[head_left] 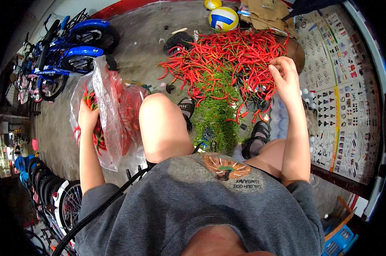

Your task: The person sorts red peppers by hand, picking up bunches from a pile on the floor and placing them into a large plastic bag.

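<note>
My left hand (89,112) grips some red and green chilies (90,99) at the mouth of a clear plastic bag (115,128), which holds more chilies and reddish plastic. At right, my right hand (283,76) is over the edge of a large pile of red chilies (218,47) on the floor, fingers loosely bent and apart, with nothing visible in them. A heap of green stems (218,123) lies below the pile, between my knees.
Blue bicycles (82,55) stand upper left, tyres and a wheel (67,202) lower left. A volleyball (223,17) and cardboard (257,21) lie beyond the pile. A printed board (338,106) stands at right, a blue plastic item (340,239) lower right.
</note>
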Demonstrator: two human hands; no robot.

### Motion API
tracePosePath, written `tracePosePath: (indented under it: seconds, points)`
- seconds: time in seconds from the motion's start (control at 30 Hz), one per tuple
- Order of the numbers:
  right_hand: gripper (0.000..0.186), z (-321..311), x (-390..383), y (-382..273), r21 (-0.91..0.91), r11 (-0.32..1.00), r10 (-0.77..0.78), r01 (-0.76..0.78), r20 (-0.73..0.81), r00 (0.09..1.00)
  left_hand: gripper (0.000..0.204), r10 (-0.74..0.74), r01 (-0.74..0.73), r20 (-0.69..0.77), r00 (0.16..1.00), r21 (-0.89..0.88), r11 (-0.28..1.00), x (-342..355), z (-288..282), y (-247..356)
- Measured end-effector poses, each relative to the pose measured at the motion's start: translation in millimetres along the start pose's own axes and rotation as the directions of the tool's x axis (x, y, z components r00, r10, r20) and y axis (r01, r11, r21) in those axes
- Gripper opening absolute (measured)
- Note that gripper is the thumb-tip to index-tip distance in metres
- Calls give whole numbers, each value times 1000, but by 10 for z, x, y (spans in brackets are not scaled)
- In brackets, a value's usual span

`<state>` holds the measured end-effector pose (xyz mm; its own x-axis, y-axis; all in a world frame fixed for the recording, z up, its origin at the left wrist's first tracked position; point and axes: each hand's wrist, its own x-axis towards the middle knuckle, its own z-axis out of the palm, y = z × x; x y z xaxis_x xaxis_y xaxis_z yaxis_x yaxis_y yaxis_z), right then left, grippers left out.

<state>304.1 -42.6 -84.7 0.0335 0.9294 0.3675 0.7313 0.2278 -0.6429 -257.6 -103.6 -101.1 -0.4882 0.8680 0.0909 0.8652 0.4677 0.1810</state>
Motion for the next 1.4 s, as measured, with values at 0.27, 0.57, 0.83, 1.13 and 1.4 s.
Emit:
tracePosePath:
  seconds: [0.27,0.57,0.83,1.13,1.4]
  points:
    - [13,321,38,77,123,992,-32,19,104,994,78,199,-202,-59,978,-40,979,302,-18,-185]
    - [53,2036,-98,-2419,544,831,-335,-111,651,682,93,198,-209,-287,937,-7,978,-563,-182,-469]
    - [17,3214,-352,-2819,532,335,-104,-777,841,531,75,168,-164,-173,971,36,986,-639,-2,-204]
    - [10,1523,686,-3441,768,0,-402,-640,586,703,46,234,-226,-20,972,183,957,-146,53,-89]
    - [15,1345,820,-2934,829,-51,-172,-557,542,822,67,516,-391,156,842,-482,784,306,-161,-284]
